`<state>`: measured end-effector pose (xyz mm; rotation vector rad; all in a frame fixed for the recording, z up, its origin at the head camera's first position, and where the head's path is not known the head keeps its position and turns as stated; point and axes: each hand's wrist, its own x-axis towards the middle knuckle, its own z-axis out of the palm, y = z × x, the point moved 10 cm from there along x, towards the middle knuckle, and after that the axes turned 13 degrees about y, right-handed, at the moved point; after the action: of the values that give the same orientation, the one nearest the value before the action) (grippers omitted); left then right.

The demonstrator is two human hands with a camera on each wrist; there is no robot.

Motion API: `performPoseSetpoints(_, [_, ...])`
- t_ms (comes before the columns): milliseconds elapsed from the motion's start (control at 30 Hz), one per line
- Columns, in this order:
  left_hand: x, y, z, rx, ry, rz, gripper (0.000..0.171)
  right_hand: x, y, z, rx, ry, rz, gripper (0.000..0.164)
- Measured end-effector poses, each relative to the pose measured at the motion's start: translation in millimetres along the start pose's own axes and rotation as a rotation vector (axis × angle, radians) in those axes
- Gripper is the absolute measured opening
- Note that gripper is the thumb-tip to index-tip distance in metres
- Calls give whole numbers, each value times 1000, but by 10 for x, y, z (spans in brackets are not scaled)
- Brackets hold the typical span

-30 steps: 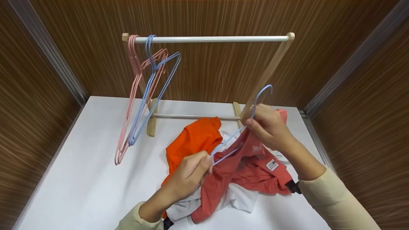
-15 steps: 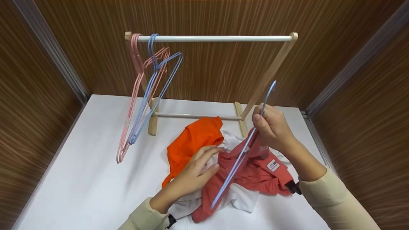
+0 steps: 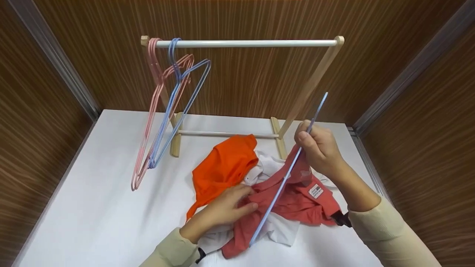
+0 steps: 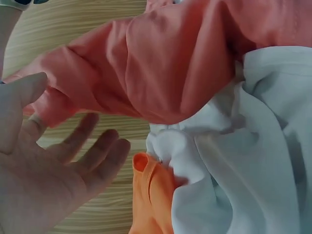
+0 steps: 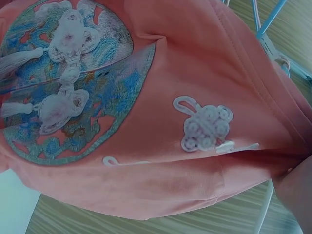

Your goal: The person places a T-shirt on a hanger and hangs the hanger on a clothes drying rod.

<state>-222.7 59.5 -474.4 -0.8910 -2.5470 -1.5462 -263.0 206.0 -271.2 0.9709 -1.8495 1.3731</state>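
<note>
White table [image 3: 74, 207] under everything, rack [image 3: 252, 43] at the back. Red shirt [image 3: 300, 207] lies bunched over white cloth [image 3: 284, 230], beside an orange garment [image 3: 222, 163]. Pink hangers [image 3: 151, 107] and blue hangers [image 3: 174, 92] hang at the rack's left end. Held hanger [image 3: 282, 181], blue, slants edge-on across the shirt; right hand [image 3: 319, 146] grips it plus shirt fabric (printed front, right wrist view). Left hand [image 3: 230, 205] loose, thumb and fingers apart, at the shirt; contact unclear. Label [image 3: 315, 191] on shirt.
</note>
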Motion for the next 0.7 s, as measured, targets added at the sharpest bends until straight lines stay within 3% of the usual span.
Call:
performPoseSetpoints(100, [-53,53,-101,-11,59,30,22,-11,70,-58,-22,19,26,31])
performPoseSetpoints(267, [-159,286,-312,-28,182,161,18,-29,205,-149,-64,46,56,33])
performPoseSetpoints(433, [-255,495,-433,-70,225,231,7,-19,279,-201,-105,64,69,38])
performPoseSetpoints(700, [-398,824,-580,-60,326,345,12,57,115,-192,-183,84,65,42])
